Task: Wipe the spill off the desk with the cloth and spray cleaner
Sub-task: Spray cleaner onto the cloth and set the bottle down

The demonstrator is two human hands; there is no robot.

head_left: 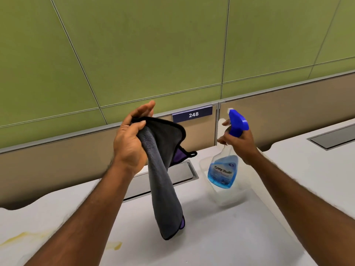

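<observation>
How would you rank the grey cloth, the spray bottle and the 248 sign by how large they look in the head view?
1. Grey cloth, largest.
2. Spray bottle, slightly smaller.
3. 248 sign, smallest, though it sits farther from the camera, so true size is unsure.

White digits "248" on a dark blue nameplate [192, 114], fixed at the top edge of the tan partition [197, 131] behind the tabletop. Spray bottle [223, 169] carries a blue label [222, 170] with two lines of dark print; letters too blurred to read, brand cannot be told. No other readable text, numbers or signs anywhere in view.
</observation>
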